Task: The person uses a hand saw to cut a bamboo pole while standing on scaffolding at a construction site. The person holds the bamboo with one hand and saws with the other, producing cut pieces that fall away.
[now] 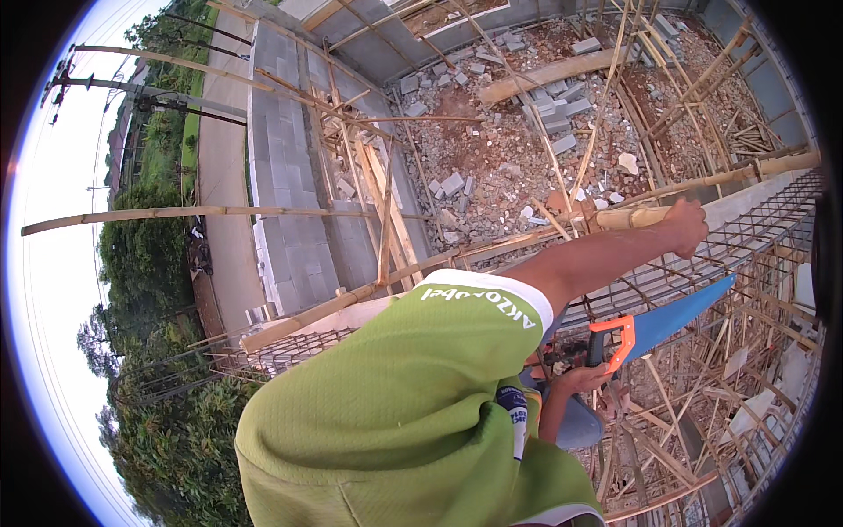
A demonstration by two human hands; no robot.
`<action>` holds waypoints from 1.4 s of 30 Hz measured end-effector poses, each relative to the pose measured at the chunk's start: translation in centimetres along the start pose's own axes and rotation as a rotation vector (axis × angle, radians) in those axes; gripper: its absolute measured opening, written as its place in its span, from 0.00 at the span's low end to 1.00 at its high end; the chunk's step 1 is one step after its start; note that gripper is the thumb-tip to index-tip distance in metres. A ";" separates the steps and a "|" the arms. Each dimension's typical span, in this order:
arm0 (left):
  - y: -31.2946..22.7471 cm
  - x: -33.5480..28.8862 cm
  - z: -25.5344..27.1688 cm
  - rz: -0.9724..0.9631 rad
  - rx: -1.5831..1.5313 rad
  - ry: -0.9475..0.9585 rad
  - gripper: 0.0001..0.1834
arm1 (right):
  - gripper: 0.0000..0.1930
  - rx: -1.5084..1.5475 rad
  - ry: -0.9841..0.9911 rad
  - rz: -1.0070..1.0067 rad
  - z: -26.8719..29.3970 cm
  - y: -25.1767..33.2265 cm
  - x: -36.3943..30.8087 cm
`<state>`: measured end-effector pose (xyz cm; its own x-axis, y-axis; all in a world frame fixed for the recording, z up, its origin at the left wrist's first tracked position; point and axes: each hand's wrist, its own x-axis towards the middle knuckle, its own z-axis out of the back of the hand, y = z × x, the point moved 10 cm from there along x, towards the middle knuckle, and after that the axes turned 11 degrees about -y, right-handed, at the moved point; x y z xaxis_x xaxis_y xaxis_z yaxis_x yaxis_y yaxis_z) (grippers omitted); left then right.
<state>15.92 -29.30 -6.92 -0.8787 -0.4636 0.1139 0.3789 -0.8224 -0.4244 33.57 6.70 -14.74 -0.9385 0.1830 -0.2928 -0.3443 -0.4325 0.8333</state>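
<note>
The blue-bladed handsaw with an orange handle [660, 326] lay with its long axis running from near-left to far-right, tip pointing right, gripped by the right hand [581, 379]. The left hand [687, 225] closed around a pale bamboo pole [634, 217] above a grey steel rebar cage [755, 220]. Rubble-strewn ground [500, 149] lay far below.

rebar cage [702, 255] and bamboo poles [676, 452] crowd around, open air left

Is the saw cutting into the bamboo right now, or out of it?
Out: the saw hangs in the right hand, below the bamboo pole.
</note>
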 end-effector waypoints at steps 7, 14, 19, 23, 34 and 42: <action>0.2 0.2 0.4 -0.025 0.019 -0.014 0.21 | 0.30 -0.187 -0.024 0.172 0.2 -2.8 2.5; 1.1 0.6 -0.3 -0.009 -0.002 -0.038 0.24 | 0.28 -0.107 -0.110 0.140 -0.3 1.8 -0.6; 1.5 0.7 0.6 -0.001 -0.065 -0.096 0.22 | 0.27 -0.148 -0.061 0.148 -0.6 0.5 0.1; 1.2 1.5 0.7 0.087 -0.070 -0.039 0.24 | 0.24 -0.058 -0.021 0.061 -0.7 0.8 -0.4; 1.8 2.6 -1.1 0.197 -0.058 0.003 0.21 | 0.27 0.023 -0.034 0.056 -1.0 1.0 -0.2; 1.6 2.5 -0.8 0.183 -0.054 -0.013 0.22 | 0.27 0.124 -0.004 -0.028 -0.7 -2.9 1.7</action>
<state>14.14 -31.48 -8.00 -0.7928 -0.6080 0.0418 0.5152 -0.7053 -0.4869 32.95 7.67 -17.98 -0.9283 0.1972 -0.3152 -0.3644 -0.3148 0.8764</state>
